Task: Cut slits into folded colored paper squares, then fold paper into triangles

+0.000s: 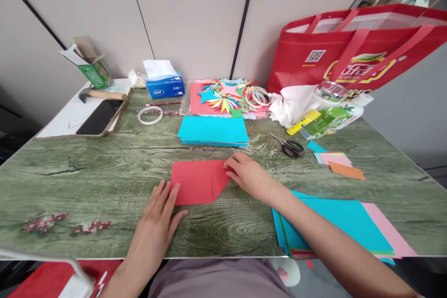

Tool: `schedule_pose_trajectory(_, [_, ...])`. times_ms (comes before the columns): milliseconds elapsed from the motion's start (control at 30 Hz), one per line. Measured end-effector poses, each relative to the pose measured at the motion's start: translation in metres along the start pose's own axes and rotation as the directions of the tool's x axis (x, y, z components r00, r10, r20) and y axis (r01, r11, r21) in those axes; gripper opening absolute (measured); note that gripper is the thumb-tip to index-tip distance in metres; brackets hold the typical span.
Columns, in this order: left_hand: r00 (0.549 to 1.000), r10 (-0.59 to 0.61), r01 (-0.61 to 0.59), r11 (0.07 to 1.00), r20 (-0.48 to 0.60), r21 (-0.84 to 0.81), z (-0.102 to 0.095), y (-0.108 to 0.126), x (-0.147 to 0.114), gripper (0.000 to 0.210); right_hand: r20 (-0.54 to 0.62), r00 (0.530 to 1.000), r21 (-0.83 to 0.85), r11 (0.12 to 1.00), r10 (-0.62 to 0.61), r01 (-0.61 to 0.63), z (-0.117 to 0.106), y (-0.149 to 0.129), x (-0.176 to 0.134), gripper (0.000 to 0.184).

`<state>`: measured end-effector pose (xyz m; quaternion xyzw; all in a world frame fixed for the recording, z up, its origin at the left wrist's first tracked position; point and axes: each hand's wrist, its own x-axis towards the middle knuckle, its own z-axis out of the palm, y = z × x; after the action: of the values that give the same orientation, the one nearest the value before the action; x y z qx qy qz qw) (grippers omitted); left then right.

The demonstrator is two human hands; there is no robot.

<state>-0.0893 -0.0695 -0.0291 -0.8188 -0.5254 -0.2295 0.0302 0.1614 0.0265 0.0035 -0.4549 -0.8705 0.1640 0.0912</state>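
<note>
A red sheet of paper (195,180) lies on the green wood-grain table (104,167), its right corner folded in. My left hand (159,216) rests flat with its fingertips on the sheet's lower left edge. My right hand (246,174) presses its fingers on the folded right corner. Neither hand grips anything.
A stack of blue paper (213,130) lies just behind the red sheet. Scissors (289,146), small paper scraps (338,163) and a blue-and-pink paper pile (349,228) are to the right. Tape ring (150,115), tissue box (164,84), paper stars (226,95), red bag (356,51) stand behind.
</note>
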Motion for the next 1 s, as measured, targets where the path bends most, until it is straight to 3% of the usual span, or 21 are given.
schedule_pose_trajectory(167, [0.998,0.059,-0.059,0.988,-0.006,-0.143,-0.002,0.003,0.005,0.044,0.054,0.997,0.044,0.998,-0.046,0.043,-0.005,-0.009,-0.007,0.014])
schedule_pose_trajectory(300, [0.993,0.098,-0.077,0.958,0.067,-0.276,-0.014,-0.004,0.017,0.031,0.092,0.995,0.125,0.992,-0.032,0.020,-0.006,-0.003,-0.009,0.009])
schedule_pose_trajectory(433, [0.967,0.195,-0.109,0.898,0.164,-0.426,-0.018,-0.010,0.035,0.020,0.125,0.985,0.205,0.974,-0.122,0.094,-0.006,0.001,-0.006,0.009])
schedule_pose_trajectory(533, [0.975,0.122,-0.017,0.876,0.188,-0.482,-0.013,-0.010,0.050,0.014,0.151,0.974,0.228,0.965,-0.168,0.131,-0.009,0.000,-0.004,0.009])
schedule_pose_trajectory(667, [0.967,0.015,0.086,0.920,0.255,-0.381,-0.006,-0.007,0.069,0.013,0.217,0.959,0.247,0.961,-0.180,0.125,-0.016,-0.004,0.006,0.021])
schedule_pose_trajectory(833, [0.954,0.084,-0.003,0.962,0.288,-0.271,0.002,-0.002,0.090,0.014,0.186,0.970,0.359,0.930,-0.158,0.083,-0.006,-0.005,0.023,0.033])
schedule_pose_trajectory(1000, [0.984,0.156,-0.152,0.987,0.088,-0.056,0.010,0.001,0.080,0.019,0.138,0.988,0.466,0.885,-0.074,0.001,0.016,-0.002,0.025,0.030])
